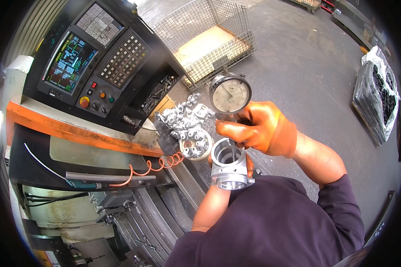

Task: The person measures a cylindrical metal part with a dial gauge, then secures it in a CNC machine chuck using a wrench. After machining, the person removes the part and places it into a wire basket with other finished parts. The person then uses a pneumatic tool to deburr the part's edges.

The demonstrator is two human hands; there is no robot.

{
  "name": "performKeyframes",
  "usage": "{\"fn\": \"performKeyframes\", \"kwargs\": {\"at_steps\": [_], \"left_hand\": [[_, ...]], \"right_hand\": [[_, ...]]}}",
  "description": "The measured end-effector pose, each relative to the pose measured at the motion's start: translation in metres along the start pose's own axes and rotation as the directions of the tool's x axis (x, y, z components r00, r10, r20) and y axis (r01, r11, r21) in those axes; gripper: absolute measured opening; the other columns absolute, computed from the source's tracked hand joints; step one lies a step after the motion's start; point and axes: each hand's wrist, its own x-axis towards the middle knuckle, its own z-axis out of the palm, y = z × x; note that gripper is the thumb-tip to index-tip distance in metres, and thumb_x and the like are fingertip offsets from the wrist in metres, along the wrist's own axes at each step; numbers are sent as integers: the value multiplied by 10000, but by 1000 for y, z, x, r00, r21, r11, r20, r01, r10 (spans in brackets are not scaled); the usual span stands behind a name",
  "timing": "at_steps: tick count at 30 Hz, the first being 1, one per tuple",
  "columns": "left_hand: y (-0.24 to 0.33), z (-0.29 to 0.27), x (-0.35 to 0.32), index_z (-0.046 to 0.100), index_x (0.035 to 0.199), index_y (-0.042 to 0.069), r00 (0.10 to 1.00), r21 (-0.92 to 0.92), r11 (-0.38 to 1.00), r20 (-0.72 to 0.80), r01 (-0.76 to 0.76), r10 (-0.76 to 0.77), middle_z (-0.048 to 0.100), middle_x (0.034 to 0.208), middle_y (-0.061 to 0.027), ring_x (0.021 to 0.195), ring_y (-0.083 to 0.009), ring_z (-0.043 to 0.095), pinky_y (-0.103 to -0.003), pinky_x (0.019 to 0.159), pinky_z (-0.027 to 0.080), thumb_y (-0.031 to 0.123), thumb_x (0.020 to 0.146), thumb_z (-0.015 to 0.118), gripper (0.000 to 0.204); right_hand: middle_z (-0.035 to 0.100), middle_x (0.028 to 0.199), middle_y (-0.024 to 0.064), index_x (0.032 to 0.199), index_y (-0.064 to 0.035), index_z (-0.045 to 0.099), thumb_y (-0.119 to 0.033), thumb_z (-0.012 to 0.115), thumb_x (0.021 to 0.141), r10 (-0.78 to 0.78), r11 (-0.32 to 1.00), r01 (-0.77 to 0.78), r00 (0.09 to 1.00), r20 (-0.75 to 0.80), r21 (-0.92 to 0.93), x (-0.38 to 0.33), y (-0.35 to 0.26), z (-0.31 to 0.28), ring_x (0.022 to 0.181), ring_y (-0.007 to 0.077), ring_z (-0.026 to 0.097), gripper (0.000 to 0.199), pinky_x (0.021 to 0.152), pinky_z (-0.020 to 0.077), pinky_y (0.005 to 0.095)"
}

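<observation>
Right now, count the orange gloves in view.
2. One is on the right hand, holding the dial gauge. The other is on the left hand, mostly hidden behind the metal housing it holds.

- One dial gauge [230,93], round, with a pale face.
- One machined metal housing [228,165], silver, with an open bore at the top.
- Two hands in orange gloves: right hand [258,127] and left hand [248,165], the latter mostly hidden behind the housing.
- One control panel [103,62], carrying one lit screen [69,62] and two keypads.
- One wire mesh cage [208,38] on the floor.
- One orange coiled hose [158,165].
- One heap of small silver castings [183,119]; too many overlap to count.
- One round tray [197,146] holding further small parts, number unclear.
- One wrapped pallet of dark parts [378,95].
</observation>
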Motion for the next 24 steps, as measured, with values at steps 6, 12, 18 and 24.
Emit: {"fn": "performKeyframes", "kwargs": {"at_steps": [6, 12, 18, 24], "left_hand": [[-1, -4, 7, 602, 765, -103, 998, -29, 1000, 66, 5, -3, 598, 665, -270, 536, -336, 591, -390, 458, 451, 714, 941, 473, 846], [-12, -70, -3, 397, 1502, 47, 933, -252, 951, 350, 181, -85, 642, 1117, -384, 951, -472, 701, -523, 801, 597, 812, 776, 705, 1099], [21, -77, -19, 367, 1532, 16, 952, -186, 974, 298, 129, -70, 589, 1231, -380, 1013, -502, 678, -543, 776, 615, 694, 733, 822, 1142], [72, -73, -49, 332, 1512, -83, 986, -85, 996, 164, 3, 11, 634, 1180, -320, 1061, -404, 694, -486, 779, 641, 608, 718, 898, 1195]], "right_hand": [[710, 789, 130, 936, 54, 702, -318, 768, 926, -123, 990, 121, 992, -25, -78, 2, 10, -2, 672, 173, 726, 378, 607, 572, 334], [697, 794, 50, 1103, -37, 755, -143, 747, 943, 77, 997, -78, 997, 28, 28, 8, 1, 8, 693, 88, 656, 192, 614, 501, 268], [736, 939, 75, 1177, 39, 671, -182, 695, 983, -65, 976, 10, 966, 251, 216, 24, 26, 29, 808, 138, 698, 295, 732, 564, 306], [751, 953, 98, 1186, 44, 670, -196, 689, 982, -100, 909, -30, 953, 287, 417, 63, -25, 54, 780, 155, 699, 315, 703, 554, 292]]}}
